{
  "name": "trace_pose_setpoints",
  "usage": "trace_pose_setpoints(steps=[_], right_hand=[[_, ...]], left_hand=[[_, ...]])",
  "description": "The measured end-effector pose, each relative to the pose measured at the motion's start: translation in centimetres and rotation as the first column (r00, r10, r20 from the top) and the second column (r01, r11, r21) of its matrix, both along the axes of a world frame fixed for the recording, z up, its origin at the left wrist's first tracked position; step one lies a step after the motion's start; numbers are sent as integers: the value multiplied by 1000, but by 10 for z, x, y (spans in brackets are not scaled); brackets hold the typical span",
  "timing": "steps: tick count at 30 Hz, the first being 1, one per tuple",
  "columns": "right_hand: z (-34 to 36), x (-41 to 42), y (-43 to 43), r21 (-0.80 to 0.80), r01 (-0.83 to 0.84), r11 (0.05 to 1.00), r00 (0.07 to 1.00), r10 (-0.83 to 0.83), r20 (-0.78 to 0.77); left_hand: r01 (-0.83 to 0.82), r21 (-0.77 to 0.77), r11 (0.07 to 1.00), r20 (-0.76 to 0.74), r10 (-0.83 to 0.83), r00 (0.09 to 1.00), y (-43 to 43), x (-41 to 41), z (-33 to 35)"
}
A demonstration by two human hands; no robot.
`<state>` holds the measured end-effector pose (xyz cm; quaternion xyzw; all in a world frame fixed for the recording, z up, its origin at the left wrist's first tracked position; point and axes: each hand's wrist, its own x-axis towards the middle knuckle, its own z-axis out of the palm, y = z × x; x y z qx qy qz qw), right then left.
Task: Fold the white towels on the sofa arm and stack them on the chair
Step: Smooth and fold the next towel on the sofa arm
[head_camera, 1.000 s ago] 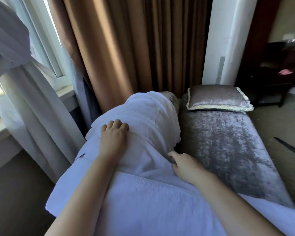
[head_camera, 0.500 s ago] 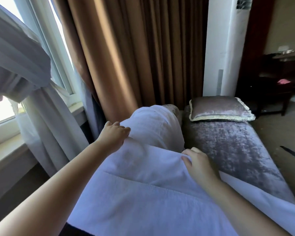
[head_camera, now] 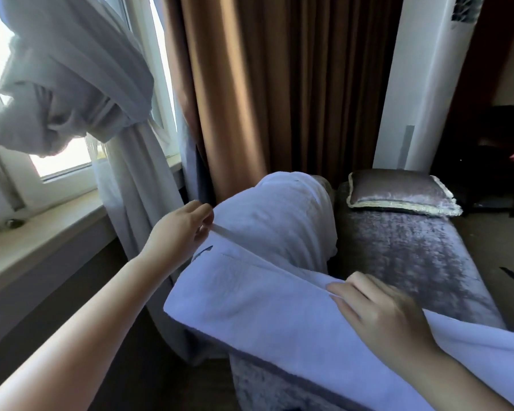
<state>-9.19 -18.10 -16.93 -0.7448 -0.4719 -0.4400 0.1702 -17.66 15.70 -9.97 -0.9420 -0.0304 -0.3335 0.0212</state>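
- Head view: white towel (head_camera: 264,310) draped over the sofa arm (head_camera: 267,387), a second towel (head_camera: 279,215) just beyond it
- Our left grip (head_camera: 178,232) pinches its far corner; our right grip (head_camera: 380,310) curls over its far edge
- Cushion (head_camera: 398,192) on the seat

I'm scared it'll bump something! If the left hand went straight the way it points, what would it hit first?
Probably the white towel heap on the sofa arm, just beyond the left hand; the brown curtain hangs farther back.

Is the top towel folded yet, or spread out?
Spread out: the top towel drapes open over the sofa arm, only its far edge lifted, pinched by the left hand and gripped by the right hand.
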Motion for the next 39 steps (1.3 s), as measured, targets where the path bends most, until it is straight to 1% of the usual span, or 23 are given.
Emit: trace_pose_setpoints(steps=[3, 6, 10, 12, 14, 15, 17, 19, 22, 24, 25, 26, 28, 32, 36, 38, 39], right_hand=[[-19, -17, 1, -122, -31, 992, 998, 37, 45], [-38, -26, 2, -204, -50, 978, 997, 61, 48], [-58, -28, 8, -229, -51, 972, 994, 72, 85], [-61, -28, 10, -225, -29, 974, 992, 55, 110], [-62, -32, 10, -202, -21, 979, 995, 41, 94], [-62, -35, 10, -193, -30, 981, 996, 46, 79], [-69, -41, 10, -185, -33, 982, 995, 51, 90], [-81, -45, 12, -165, -4, 986, 996, 20, 92], [-93, -46, 19, -107, 50, 993, 995, -40, 86], [-95, -47, 23, -116, 74, 991, 993, -62, 105], [-95, -48, 25, -128, 82, 988, 992, -68, 109], [-94, -49, 27, -140, 92, 986, 991, -78, 106], [-91, -50, 29, -164, 102, 981, 992, -87, 96], [-87, -57, 27, -174, 75, 982, 996, -65, 66], [-89, -60, 25, -180, 65, 981, 996, -54, 63], [-89, -59, 24, -166, 49, 985, 997, -38, 68], [-88, -59, 22, -157, 28, 987, 998, -18, 65]], left_hand=[[-32, 0, 999, 23, 32, 999, 0, -41, -22], [-43, 16, 999, -27, 44, 999, 3, -69, -57], [-105, -57, 993, -153, 95, 984, 4, -79, -99], [-141, -129, 982, -155, 120, 981, 3, -77, -110], [-171, -198, 965, -120, 149, 982, 5, -75, -115], [-203, -251, 947, -106, 181, 978, 5, -76, -116], [-267, -410, 872, -105, 246, 964, 3, -78, -118], [-295, -508, 809, -98, 285, 953, 1, -78, -122], [-290, -629, 722, -93, 301, 949, -6, -72, -126], [-260, -734, 627, -66, 315, 947, -8, -68, -125], [-245, -761, 601, -48, 325, 944, -8, -67, -125], [-235, -763, 602, -31, 329, 944, -7, -67, -125], [-225, -740, 634, -9, 325, 946, -7, -68, -123], [-199, -718, 668, 26, 311, 950, -5, -75, -122], [-234, -720, 653, -31, 306, 951, -5, -81, -129], [-224, -742, 631, 0, 334, 943, -6, -83, -130], [-204, -774, 599, 20, 345, 938, -8, -85, -128]])
